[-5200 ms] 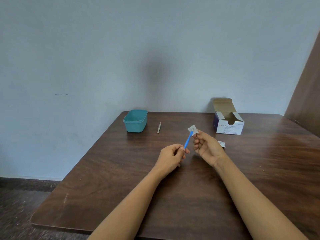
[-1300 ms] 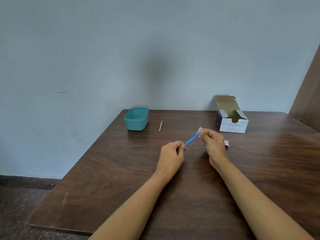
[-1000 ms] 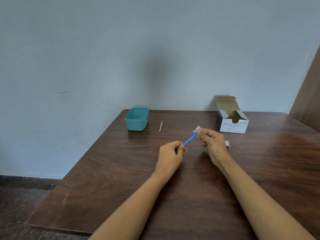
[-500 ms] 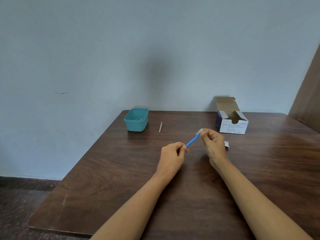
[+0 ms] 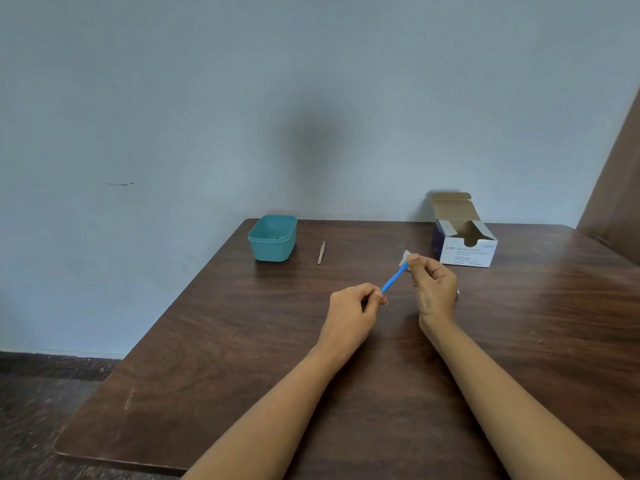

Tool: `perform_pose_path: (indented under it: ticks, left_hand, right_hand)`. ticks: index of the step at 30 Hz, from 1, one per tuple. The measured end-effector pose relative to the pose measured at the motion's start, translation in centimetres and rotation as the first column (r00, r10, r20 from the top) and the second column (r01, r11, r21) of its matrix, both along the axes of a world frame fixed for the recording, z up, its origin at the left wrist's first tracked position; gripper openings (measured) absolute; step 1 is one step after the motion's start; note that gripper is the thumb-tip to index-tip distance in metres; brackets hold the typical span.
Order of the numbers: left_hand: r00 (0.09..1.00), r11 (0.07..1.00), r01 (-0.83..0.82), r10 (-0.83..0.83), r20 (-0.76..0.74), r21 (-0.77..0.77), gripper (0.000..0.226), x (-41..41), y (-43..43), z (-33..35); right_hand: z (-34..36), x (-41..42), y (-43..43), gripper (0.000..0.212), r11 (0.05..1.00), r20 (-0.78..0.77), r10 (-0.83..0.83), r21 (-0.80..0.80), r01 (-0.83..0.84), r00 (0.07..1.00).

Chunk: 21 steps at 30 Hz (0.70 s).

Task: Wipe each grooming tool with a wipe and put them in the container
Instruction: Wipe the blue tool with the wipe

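On table (image 5: 242, 341), box (image 5: 465, 251) labelled BD Alcohol Swabs

The wipe (image 5: 403, 256) hides one end of the blue tool (image 5: 392, 280), left fingers (image 5: 374, 296) the other.

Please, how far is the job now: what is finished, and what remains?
Done: nothing certain; what the teal container holds is unclear. In hand: the left hand pinches the blue tool, the right hand pinches the wipe round its far end. Left: put that tool in the container, then wipe and store the tweezers lying on the table beside it.
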<state>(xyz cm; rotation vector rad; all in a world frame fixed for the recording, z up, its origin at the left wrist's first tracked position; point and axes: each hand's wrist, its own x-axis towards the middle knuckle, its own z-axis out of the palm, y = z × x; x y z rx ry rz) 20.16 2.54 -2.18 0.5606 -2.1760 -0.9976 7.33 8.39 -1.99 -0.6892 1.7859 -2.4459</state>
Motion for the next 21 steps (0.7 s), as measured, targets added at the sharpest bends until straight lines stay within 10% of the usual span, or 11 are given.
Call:
perform_pose_path:
  ticks: [11,21]
  left_hand:
    - [0.999,0.995,-0.008,0.013,-0.04,0.101,0.023,0.2,-0.1,0.2]
    - [0.999,0.991,0.007,-0.002,-0.037,0.133,0.023,0.2,-0.3,0.2]
  right_hand:
    - [0.8,-1.0,0.6,0.017,0.965,0.438,0.263,-0.12,-0.234,0.86]
    - [0.4,0.3,0.0,0.014,0.871,0.414,0.488,-0.182,-0.456,0.768]
